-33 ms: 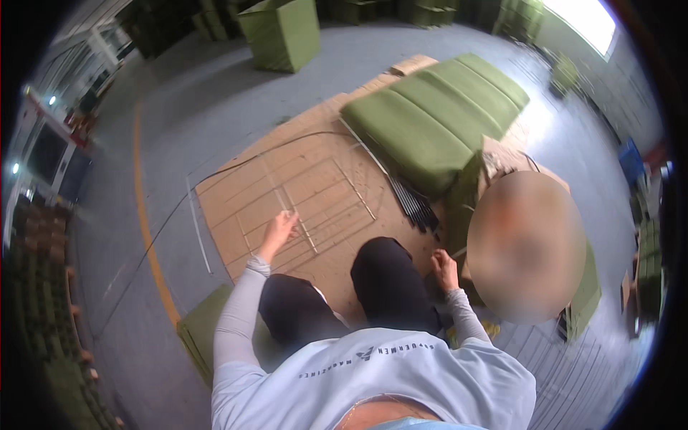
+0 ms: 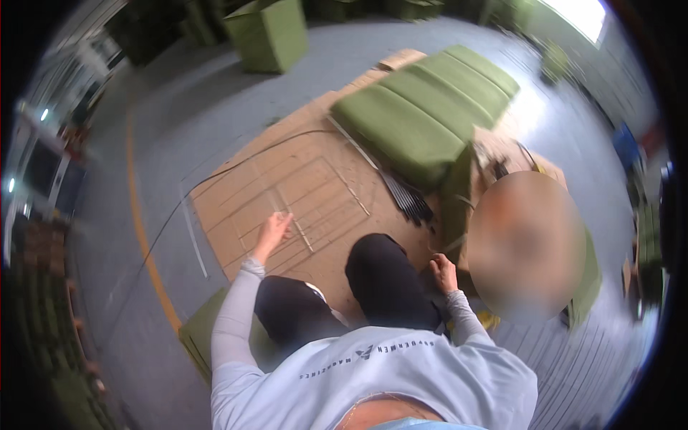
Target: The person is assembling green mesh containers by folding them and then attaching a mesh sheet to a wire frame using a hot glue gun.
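Observation:
My left hand (image 2: 274,233) reaches over a flat cardboard sheet (image 2: 236,190), its fingers pinched together. Its fingertips are at or just above a thin pale strip (image 2: 306,241), part of a grid of thin rods on the cardboard. Whether they hold the strip or something small is too fine to tell. Beside my right knee, my right hand (image 2: 443,272) is closed with the fingers curled. Anything inside it is hidden.
A long green padded panel (image 2: 430,107) lies beyond the cardboard, with a bundle of dark rods (image 2: 408,201) at its near corner. A cardboard-topped box (image 2: 487,147) stands at right, partly behind a blurred patch. A dark cable (image 2: 247,163) crosses the sheet. A tall green box (image 2: 269,36) stands far off.
The whole scene has shifted slightly left and up in the picture. Both hands keep nearly the same pose; the left fingers look a little more drawn together.

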Tool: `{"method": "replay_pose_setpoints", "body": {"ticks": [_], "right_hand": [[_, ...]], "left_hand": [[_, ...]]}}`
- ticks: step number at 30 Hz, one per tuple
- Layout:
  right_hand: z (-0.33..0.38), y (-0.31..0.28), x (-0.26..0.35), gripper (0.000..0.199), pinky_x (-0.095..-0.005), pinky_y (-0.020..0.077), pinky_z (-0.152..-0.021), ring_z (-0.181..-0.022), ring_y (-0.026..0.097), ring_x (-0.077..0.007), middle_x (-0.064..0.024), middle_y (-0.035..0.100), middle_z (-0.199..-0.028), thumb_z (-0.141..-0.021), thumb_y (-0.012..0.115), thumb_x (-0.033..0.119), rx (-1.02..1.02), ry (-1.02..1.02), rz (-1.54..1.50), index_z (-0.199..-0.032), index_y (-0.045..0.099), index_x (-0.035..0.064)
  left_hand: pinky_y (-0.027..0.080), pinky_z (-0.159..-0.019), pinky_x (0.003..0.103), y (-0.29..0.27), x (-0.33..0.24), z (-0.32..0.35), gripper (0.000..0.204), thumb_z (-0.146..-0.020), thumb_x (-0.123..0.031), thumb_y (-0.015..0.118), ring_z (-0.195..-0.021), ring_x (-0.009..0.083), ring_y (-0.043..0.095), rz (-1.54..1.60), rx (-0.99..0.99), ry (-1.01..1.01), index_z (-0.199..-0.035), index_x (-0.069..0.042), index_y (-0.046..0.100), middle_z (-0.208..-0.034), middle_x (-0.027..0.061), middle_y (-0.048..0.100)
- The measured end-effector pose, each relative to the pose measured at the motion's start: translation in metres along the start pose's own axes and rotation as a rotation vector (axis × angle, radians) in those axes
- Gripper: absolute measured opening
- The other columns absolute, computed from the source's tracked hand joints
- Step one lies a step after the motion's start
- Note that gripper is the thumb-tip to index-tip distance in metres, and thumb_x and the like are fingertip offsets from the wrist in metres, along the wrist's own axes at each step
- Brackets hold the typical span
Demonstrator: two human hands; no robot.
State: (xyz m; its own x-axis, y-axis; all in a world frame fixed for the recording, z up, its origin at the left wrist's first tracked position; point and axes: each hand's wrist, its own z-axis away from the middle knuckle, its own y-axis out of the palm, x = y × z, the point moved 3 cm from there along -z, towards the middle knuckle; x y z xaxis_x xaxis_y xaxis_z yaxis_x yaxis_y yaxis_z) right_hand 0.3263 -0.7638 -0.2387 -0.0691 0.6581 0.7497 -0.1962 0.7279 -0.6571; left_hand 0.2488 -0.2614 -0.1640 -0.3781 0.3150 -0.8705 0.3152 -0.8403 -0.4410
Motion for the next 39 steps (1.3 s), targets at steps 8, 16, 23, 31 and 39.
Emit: {"method": "replay_pose_setpoints", "body": {"ticks": [8,16,23,31,39], "right_hand": [[0.094,-0.006,-0.108,0.02,-0.0387,0.0487,-0.063,-0.065,0.063,-0.0274,-0.0147,0.063,-0.068,-0.079,0.055,0.017,-0.087,0.176,-0.004,-0.085,0.063,-0.0008],[0.094,-0.032,-0.086,0.02,-0.0357,0.0495,-0.064,-0.068,0.065,-0.0261,-0.0143,0.065,-0.071,-0.084,0.054,0.018,-0.333,0.108,0.082,-0.083,0.066,0.0009],[0.052,-0.022,-0.039,0.032,-0.0414,0.047,-0.059,-0.063,0.06,-0.0348,-0.0164,0.061,-0.063,-0.084,0.06,0.032,-0.037,0.15,-0.015,-0.072,0.065,0.003],[-0.209,0.109,0.005,0.019,-0.0273,0.0514,-0.055,-0.065,0.065,-0.0181,-0.0112,0.066,-0.082,-0.086,0.055,0.013,-0.069,0.471,-0.831,-0.096,0.06,-0.0027],[-0.194,0.076,-0.013,0.019,-0.0285,0.0528,-0.064,-0.07,0.065,-0.0162,-0.0112,0.067,-0.081,-0.083,0.055,0.008,-0.274,0.301,-0.66,-0.097,0.06,-0.0036]], "left_hand": [[0.034,-0.029,0.023,0.002,0.022,-0.018,0.035,-0.092,-0.035,0.052,-0.035,0.0106,0.047,-0.169,-0.001,0.092,-0.097,0.0,0.055,-0.072,0.0101,0.067],[0.031,-0.031,0.023,-0.008,0.027,-0.03,0.031,-0.094,-0.033,0.044,-0.035,0.0094,0.044,-0.136,0.048,0.004,-0.091,-0.004,0.054,-0.072,0.0108,0.066],[0.033,-0.032,0.021,-0.006,0.015,-0.013,0.039,-0.096,-0.038,0.038,-0.036,0.0086,0.046,-0.133,-0.026,-0.009,-0.1,-0.004,0.055,-0.073,0.0097,0.067],[0.04,-0.041,0.029,0.007,0.003,0.002,0.051,-0.097,-0.042,0.031,-0.044,0.016,0.057,-0.49,-0.194,0.019,-0.092,-0.002,0.062,-0.066,0.012,0.064],[0.043,-0.048,0.032,0.014,-0.005,-0.006,0.048,-0.096,-0.034,0.032,-0.052,0.0191,0.061,-0.474,-0.253,-0.011,-0.084,0.002,0.063,-0.061,0.0124,0.06]]}}
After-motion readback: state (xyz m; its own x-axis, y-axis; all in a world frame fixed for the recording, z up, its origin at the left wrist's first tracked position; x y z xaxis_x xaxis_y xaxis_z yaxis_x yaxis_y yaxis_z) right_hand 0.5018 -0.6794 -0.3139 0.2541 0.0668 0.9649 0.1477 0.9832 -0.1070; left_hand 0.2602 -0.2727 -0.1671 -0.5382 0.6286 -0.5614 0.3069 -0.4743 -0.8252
